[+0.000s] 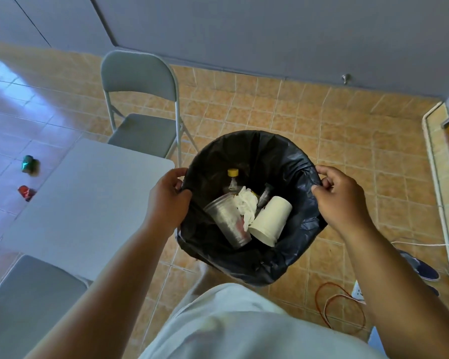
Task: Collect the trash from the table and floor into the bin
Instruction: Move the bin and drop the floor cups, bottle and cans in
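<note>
A round bin with a black liner [290,161] stands in front of me on the tiled floor. My left hand [166,200] grips its left rim and my right hand [340,198] pinches the liner at its right rim. Inside lie a clear plastic cup [227,224], a white paper cup [270,218], a crumpled white tissue [246,203] and a bottle with a yellow cap [233,177]. On the floor far left lie a green can [27,164] and a crushed red can [26,192].
A grey table [88,203] stands left of the bin, with a grey folding chair [140,99] behind it and another chair seat [29,301] at the lower left. An orange cable [327,299], a white power strip and a dark shoe [423,268] lie at the right.
</note>
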